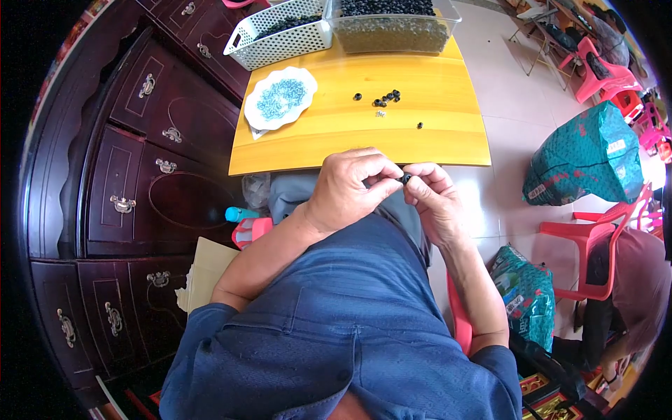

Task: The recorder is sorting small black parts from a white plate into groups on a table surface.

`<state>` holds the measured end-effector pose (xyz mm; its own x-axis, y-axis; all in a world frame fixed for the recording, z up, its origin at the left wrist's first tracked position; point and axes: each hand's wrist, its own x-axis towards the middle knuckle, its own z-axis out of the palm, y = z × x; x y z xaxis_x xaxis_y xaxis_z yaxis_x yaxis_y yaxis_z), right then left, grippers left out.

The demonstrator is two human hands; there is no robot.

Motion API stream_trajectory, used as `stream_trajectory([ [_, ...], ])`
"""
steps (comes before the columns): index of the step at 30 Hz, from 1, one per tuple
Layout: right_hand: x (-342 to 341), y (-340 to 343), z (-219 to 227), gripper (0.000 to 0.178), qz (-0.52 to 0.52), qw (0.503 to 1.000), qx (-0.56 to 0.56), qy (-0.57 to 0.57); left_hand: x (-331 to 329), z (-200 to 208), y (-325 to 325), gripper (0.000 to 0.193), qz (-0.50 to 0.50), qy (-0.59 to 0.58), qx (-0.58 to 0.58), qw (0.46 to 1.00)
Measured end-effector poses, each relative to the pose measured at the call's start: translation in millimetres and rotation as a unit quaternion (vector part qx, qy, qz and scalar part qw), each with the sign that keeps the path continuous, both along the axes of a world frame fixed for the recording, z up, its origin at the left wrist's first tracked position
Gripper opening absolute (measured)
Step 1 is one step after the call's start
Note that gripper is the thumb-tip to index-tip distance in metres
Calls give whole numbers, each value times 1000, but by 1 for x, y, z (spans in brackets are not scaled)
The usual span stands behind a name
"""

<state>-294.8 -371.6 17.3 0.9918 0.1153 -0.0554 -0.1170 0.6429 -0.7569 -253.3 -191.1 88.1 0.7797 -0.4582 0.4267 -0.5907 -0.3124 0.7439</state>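
Just off the near edge of the yellow table (329, 140), my two hands meet in front of my lap. A small round black piece (407, 178) is pinched between their fingertips. My left hand (353, 180) holds it by thumb and forefinger, and my right hand (435, 192) grips it from the other side. The fingers partly cover it, so its exact kind cannot be made out. Similar black pieces (387, 98) lie loosely grouped on the tabletop, with a few tiny silvery bits (380, 113) beside them. One black piece (420, 125) lies apart, nearer my right hand.
A white scalloped plate (310, 78) of tiny bluish pieces is at the table's left. Behind stand a white perforated basket (280, 45) and a clear bin (392, 43), both holding black pieces. Dark cabinets (161, 140) line the left; teal bags (584, 157), red chairs (581, 245) and another person (637, 287) are right.
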Motion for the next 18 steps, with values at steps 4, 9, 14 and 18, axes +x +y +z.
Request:
stream_trajectory([
  [4,-1,0,-1,18,-2,1000,1,-1,-1,3,0,14,-8,22,3,1000],
  [9,-1,-8,-3,19,42,999,25,-15,0,6,3,14,-25,129,-3,991],
  [14,-2,-7,1,18,62,996,60,-13,-1,4,3,14,-44,77,-17,996],
  [18,-2,-7,-3,18,63,996,70,-3,-1,5,2,14,-45,64,-8,997],
])
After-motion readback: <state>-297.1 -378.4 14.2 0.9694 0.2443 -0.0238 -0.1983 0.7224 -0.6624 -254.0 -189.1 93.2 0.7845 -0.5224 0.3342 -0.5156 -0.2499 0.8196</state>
